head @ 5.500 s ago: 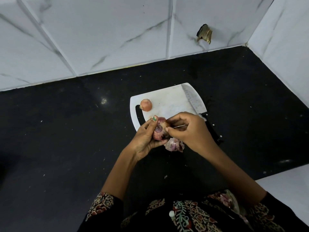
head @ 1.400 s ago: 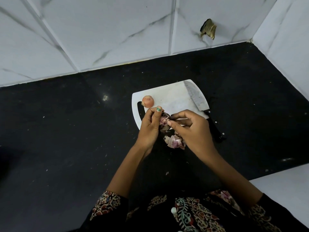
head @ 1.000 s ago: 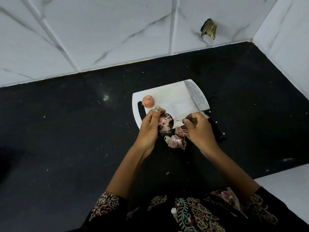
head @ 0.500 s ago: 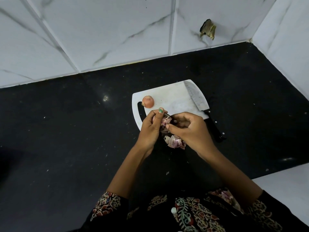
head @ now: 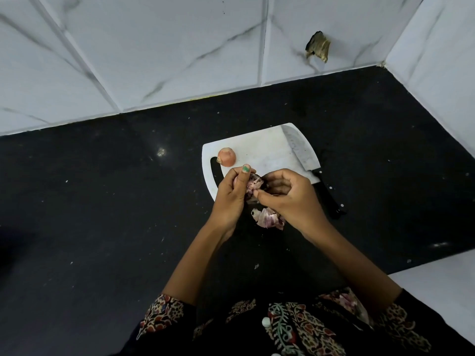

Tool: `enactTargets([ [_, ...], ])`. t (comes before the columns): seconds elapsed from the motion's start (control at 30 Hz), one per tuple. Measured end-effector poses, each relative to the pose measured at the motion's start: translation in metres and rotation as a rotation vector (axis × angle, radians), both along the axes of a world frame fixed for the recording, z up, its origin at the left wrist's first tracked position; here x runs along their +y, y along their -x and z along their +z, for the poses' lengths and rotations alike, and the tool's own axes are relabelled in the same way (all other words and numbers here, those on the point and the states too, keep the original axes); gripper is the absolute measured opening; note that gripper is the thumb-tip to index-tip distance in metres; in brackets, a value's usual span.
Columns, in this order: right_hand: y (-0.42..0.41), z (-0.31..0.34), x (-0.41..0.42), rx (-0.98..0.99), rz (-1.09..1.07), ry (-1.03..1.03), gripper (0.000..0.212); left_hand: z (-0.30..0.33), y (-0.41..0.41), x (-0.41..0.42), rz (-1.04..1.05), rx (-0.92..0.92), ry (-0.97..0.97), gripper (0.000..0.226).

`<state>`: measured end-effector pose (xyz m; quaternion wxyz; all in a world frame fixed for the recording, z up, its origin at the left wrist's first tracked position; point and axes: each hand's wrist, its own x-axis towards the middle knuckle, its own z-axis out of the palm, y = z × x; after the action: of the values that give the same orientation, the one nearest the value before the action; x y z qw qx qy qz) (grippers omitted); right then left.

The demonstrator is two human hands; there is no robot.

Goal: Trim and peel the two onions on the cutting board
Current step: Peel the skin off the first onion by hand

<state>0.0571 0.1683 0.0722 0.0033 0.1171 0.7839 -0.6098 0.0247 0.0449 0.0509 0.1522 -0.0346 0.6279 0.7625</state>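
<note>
While no writing legible, left hand and right hand fingers around onion.

You find no readable text, label, brand or number anywhere. Knife blade on far right of cutting board shows faint markings, too blurred to read.

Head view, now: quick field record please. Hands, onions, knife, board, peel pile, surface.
left hand: grips the onion being peeled
right hand: pinches skin at that onion
second onion: on the cutting board, near its handle slot, untouched, skin still on
knife: lies along the board's right edge, handle on the counter
peel pile: on the black counter, below the hands
peeling status: first onion partly peeled
</note>
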Motion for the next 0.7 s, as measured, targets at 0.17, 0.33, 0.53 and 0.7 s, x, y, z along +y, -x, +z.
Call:
enactTargets([
  [0.17,0.0013,-0.0003,0.0036,0.028,-0.012,-0.046,0.022,0.0002,-0.0001,0.0008,0.011,-0.048,-0.019,0.031],
  [0.33,0.0008,-0.0025,0.005,0.029,-0.058,0.007,0.012,0.0001,0.0005,0.0022,0.019,-0.038,-0.012,0.029],
  [0.53,-0.0002,-0.0046,0.0014,0.006,-0.03,0.024,0.019,0.0002,-0.0007,0.0028,0.004,0.007,0.014,0.027],
  [0.7,0.0001,-0.0066,0.0036,0.03,-0.048,-0.042,0.015,0.0005,-0.0014,0.0014,0.036,-0.079,-0.016,0.03],
])
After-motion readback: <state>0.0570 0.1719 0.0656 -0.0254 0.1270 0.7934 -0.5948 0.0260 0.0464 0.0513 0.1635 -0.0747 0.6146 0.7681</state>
